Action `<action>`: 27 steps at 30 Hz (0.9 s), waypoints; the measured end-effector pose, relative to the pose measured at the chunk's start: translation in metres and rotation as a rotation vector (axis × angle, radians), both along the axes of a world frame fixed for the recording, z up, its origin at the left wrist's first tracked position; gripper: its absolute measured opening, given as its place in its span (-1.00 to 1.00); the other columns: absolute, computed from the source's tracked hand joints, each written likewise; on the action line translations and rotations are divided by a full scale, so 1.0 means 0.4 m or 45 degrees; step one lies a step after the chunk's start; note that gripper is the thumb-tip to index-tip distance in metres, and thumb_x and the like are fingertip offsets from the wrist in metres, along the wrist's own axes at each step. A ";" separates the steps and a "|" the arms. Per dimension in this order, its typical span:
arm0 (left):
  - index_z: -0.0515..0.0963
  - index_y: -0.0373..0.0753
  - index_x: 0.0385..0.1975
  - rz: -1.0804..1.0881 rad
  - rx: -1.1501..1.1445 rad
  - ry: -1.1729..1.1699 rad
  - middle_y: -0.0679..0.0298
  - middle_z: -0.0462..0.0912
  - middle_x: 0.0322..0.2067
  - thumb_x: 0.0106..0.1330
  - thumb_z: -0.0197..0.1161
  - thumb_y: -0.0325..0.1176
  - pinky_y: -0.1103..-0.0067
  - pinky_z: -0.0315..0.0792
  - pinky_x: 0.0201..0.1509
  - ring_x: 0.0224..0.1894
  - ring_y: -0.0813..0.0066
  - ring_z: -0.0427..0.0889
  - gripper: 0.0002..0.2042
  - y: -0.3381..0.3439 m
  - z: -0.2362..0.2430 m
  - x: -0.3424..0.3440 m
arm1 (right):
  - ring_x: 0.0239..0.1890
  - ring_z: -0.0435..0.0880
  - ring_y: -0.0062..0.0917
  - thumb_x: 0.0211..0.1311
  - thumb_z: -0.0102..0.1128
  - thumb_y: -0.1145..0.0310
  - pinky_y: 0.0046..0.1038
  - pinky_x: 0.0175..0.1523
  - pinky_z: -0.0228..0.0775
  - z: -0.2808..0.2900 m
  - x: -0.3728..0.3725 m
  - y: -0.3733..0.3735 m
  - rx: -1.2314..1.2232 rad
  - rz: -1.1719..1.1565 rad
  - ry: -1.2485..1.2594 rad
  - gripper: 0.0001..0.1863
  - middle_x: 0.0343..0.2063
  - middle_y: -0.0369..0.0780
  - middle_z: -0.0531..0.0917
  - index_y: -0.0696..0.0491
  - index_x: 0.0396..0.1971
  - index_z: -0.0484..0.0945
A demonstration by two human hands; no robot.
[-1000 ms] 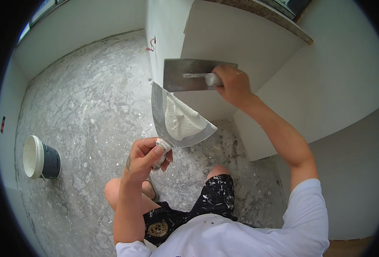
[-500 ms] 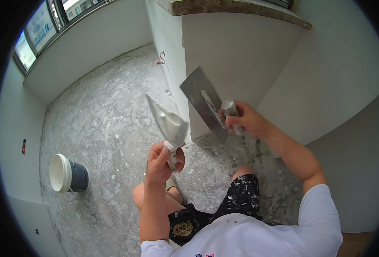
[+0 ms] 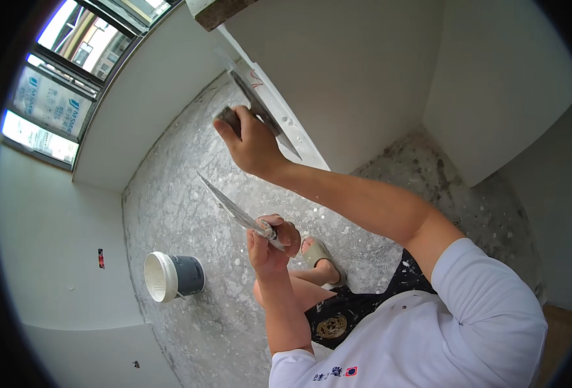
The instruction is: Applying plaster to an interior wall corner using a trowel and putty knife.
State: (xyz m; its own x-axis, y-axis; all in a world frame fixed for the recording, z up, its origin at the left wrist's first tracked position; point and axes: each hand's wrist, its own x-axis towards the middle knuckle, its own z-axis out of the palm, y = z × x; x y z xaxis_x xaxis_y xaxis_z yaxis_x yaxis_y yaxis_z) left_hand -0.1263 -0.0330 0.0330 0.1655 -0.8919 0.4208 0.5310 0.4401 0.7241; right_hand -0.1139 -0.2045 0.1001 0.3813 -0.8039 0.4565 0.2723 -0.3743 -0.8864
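Your flat trowel is out beyond the floor's middle, its blade along the narrow face of the white wall; whether they touch, you cannot tell from here. Your right hand has its fingers clamped on the trowel's handle. Nearer you, your left hand has its fingers closed around the handle of a broad putty knife, blade nearly edge-on. A bucket with a white rim sits on the floor, near its left edge.
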 end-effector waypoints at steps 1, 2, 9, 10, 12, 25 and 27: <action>0.46 -0.31 -0.02 0.003 0.015 -0.003 0.31 0.45 -0.49 0.50 -0.17 -0.05 0.64 0.24 -0.65 -0.68 0.57 0.33 -0.57 -0.002 -0.002 -0.002 | -0.51 0.53 -0.39 0.33 0.12 0.03 -0.32 -0.32 0.37 0.007 0.010 -0.011 0.009 -0.089 -0.002 -0.60 -0.55 -0.18 0.55 0.13 -0.27 0.42; 0.45 -0.31 -0.02 0.003 0.023 -0.012 0.31 0.45 -0.49 0.50 -0.18 -0.05 0.64 0.24 -0.65 -0.68 0.58 0.33 -0.57 -0.004 0.001 -0.004 | -0.52 0.52 -0.38 0.32 0.12 0.03 -0.32 -0.34 0.37 0.013 0.016 -0.021 0.014 -0.180 -0.002 -0.59 -0.57 -0.18 0.54 0.13 -0.28 0.42; 0.45 -0.31 -0.02 -0.009 0.032 -0.031 0.30 0.45 -0.49 0.51 -0.21 -0.07 0.64 0.25 -0.64 -0.67 0.58 0.32 -0.57 -0.009 0.002 -0.004 | -0.48 0.49 -0.61 0.29 0.20 0.09 -0.50 -0.31 0.37 -0.132 0.007 -0.037 0.090 -0.155 -0.182 -0.54 -0.51 -0.27 0.57 0.18 -0.06 0.43; 0.45 -0.31 -0.02 -0.005 0.033 -0.033 0.30 0.45 -0.49 0.51 -0.21 -0.07 0.64 0.25 -0.64 -0.67 0.58 0.32 -0.57 -0.009 0.004 -0.005 | -0.47 0.47 -0.64 0.29 0.21 0.09 -0.53 -0.31 0.36 -0.156 0.000 -0.036 0.101 -0.141 -0.164 -0.52 -0.51 -0.29 0.56 0.18 -0.02 0.42; 0.45 -0.31 -0.02 -0.003 0.046 -0.035 0.30 0.46 -0.49 0.51 -0.20 -0.08 0.63 0.25 -0.64 -0.67 0.57 0.33 -0.58 -0.013 0.007 -0.009 | -0.48 0.42 -0.68 0.29 0.20 0.10 -0.56 -0.31 0.34 -0.202 -0.014 -0.034 0.111 -0.136 -0.161 -0.48 -0.52 -0.31 0.53 0.19 0.06 0.40; 0.50 -0.43 -0.05 0.161 0.232 -0.006 0.18 0.56 -0.53 0.46 -0.01 -0.17 0.59 0.31 -0.63 -0.64 0.46 0.46 -0.61 0.001 0.006 0.017 | -0.48 0.48 -0.69 0.07 0.43 0.25 -0.55 -0.38 0.35 -0.250 -0.450 -0.083 -0.318 0.004 0.576 -0.68 -0.58 -0.29 0.53 0.11 -0.37 0.49; 0.51 -0.44 -0.07 0.152 0.320 -0.016 0.17 0.56 -0.53 0.45 0.01 -0.17 0.60 0.32 -0.62 -0.64 0.47 0.46 -0.62 0.003 -0.004 0.019 | -0.45 0.53 -0.67 0.11 0.39 0.29 -0.56 -0.35 0.39 -0.240 -0.542 -0.133 -0.212 -0.135 0.547 -0.73 -0.55 -0.33 0.57 0.11 -0.37 0.49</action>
State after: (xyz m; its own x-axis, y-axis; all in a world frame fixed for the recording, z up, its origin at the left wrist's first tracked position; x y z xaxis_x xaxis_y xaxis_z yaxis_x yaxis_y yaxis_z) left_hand -0.1186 -0.0317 0.0315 0.2720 -0.9430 0.1917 0.4765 0.3050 0.8245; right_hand -0.3306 -0.2577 0.0040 0.4836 -0.7778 0.4014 -0.1531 -0.5267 -0.8362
